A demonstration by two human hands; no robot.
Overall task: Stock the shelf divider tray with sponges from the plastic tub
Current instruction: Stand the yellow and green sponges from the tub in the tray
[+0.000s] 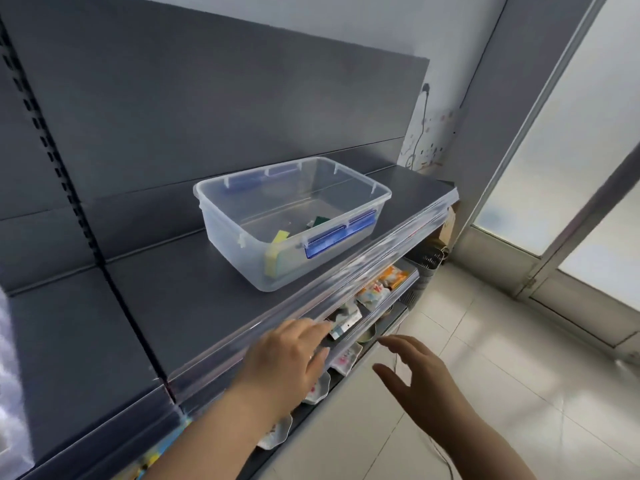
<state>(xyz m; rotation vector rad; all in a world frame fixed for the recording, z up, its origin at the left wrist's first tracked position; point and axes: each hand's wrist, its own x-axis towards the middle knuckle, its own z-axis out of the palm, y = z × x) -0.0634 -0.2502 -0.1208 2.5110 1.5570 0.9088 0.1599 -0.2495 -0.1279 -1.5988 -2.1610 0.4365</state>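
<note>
Left hand [294, 358] (mine): fingers straight, holding nothing, stretched under the clear front rail [311, 296] of the upper shelf [194, 306], fingertips just beside a packet [344, 322] on the shelf below. Right hand [422, 375]: spread wide and empty above the tiled floor [502, 358]. Plastic tub [221, 220]: lidless on the upper shelf, with my yellow-and-green sponge [277, 249] leaning against its near wall and a green sponge [318, 221] further in.

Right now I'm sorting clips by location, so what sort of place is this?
Most likely a small shop. Grey metal shelving with slotted uprights, a clear price-strip rail along the shelf edge, and small packaged goods on the shelf below all point to retail.
</note>
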